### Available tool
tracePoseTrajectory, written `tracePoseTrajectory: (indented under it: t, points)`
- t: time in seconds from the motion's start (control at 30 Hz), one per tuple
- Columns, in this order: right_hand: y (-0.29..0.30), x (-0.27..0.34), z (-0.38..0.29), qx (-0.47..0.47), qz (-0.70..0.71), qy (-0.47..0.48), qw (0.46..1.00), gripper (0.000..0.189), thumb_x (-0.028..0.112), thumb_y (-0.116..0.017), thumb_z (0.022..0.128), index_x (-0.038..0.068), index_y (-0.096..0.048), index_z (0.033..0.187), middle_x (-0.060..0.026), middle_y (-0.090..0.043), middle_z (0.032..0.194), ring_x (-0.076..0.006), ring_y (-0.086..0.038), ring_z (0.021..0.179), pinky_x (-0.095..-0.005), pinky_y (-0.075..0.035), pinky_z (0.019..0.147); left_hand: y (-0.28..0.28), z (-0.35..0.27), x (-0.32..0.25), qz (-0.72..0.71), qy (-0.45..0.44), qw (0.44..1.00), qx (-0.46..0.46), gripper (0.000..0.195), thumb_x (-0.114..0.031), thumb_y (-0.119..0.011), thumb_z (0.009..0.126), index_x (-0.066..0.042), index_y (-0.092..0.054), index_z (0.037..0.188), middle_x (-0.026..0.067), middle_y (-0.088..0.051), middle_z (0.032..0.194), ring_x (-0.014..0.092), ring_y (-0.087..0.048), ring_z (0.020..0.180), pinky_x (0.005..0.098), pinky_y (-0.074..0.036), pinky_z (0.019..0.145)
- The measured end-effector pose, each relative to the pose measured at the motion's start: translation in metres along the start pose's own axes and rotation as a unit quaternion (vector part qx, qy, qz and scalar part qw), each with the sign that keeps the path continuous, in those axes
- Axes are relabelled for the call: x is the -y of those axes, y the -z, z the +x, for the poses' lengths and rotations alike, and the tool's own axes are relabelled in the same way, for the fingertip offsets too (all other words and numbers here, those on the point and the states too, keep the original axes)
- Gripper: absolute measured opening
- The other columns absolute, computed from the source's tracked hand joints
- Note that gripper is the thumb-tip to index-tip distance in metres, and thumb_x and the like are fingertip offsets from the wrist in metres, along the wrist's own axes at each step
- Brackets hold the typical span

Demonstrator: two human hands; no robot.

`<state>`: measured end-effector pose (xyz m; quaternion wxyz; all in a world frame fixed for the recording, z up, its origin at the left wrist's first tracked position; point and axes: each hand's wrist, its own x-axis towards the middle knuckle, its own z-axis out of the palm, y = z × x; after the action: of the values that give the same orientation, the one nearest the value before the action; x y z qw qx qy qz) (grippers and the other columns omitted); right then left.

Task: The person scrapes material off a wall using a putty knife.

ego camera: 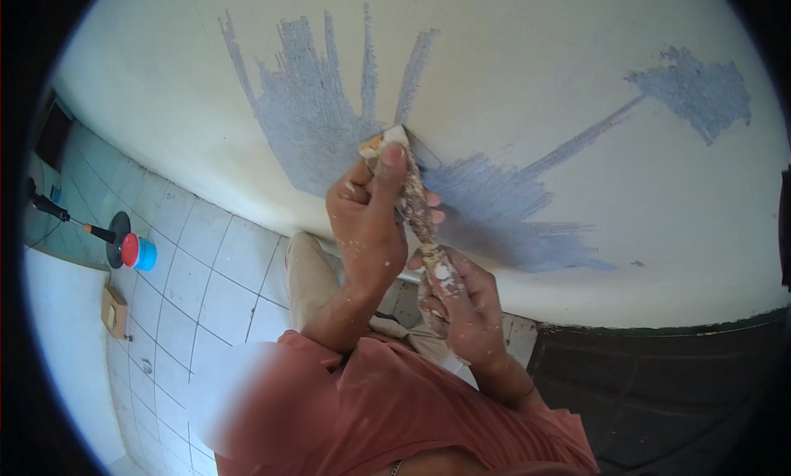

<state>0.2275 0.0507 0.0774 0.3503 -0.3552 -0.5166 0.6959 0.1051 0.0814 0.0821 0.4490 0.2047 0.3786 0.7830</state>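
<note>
My right hand grips the handle of a scraper crusted with white and brown residue. Farther up the tool, my left hand closes around its head, thumb pressed on a whitish, tan-edged part. Whether that part belongs to the scraper or is a separate piece, I cannot tell. A dark blade-like corner shows just right of the left thumb. Both hands carry white specks. Behind them stands a pale painted wall with rough blue-grey bare patches, some drawn out into narrow streaks.
On the white tiled floor at left stand a blue tub with a red lid and a long-handled tool with a round black disc. A cardboard box is near the left wall. A dark panel lies at lower right.
</note>
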Motion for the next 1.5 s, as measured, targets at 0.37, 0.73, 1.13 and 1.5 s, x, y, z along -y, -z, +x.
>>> tracePoseTrajectory:
  t: [0.37, 0.73, 1.13, 1.5]
  points:
    - [0.026, -0.025, -0.028, -0.036, 0.039, -0.043, 0.998, 0.023, 0.016, -0.041, 0.091, -0.001, -0.051, 0.104, 0.003, -0.04, 0.065, -0.0024, -0.032, 0.052, -0.0175, -0.026, 0.045, 0.001, -0.024, 0.036, -0.01, 0.06, 0.993, 0.106, 0.025, -0.024, -0.042, 0.092, 0.0, -0.046, 0.091, 0.008, -0.053, 0.055, 0.015, -0.056, 0.044, 0.0261, -0.049, 0.038]
    - [0.011, -0.012, -0.024, -0.054, 0.008, -0.057, 0.997, 0.019, 0.013, -0.041, 0.09, -0.001, -0.049, 0.1, 0.0015, -0.043, 0.068, -0.0049, -0.037, 0.057, -0.0205, -0.033, 0.051, -0.006, -0.02, 0.026, 0.017, 0.029, 0.999, 0.037, 0.032, -0.031, -0.047, 0.09, 0.001, -0.048, 0.086, 0.0059, -0.052, 0.059, 0.012, -0.056, 0.044, 0.023, -0.047, 0.037]
    - [0.016, -0.031, -0.023, -0.029, -0.012, -0.019, 0.999, 0.022, 0.015, -0.041, 0.09, 0.001, -0.049, 0.104, 0.0012, -0.042, 0.067, -0.0023, -0.032, 0.048, -0.0174, -0.024, 0.04, 0.0, -0.024, 0.033, 0.038, 0.041, 0.998, 0.023, 0.033, -0.032, -0.047, 0.09, 0.0, -0.049, 0.086, 0.0052, -0.051, 0.055, 0.011, -0.054, 0.042, 0.0216, -0.045, 0.036]
    - [0.006, -0.017, -0.012, -0.047, 0.014, -0.016, 0.999, 0.019, 0.017, -0.041, 0.091, 0.0, -0.049, 0.093, 0.0018, -0.042, 0.067, -0.0033, -0.035, 0.056, -0.0195, -0.032, 0.047, -0.018, -0.015, 0.018, 0.045, -0.007, 0.998, -0.042, 0.028, -0.027, -0.043, 0.092, -0.002, -0.048, 0.081, 0.0033, -0.048, 0.05, 0.01, -0.049, 0.036, 0.0205, -0.04, 0.031]
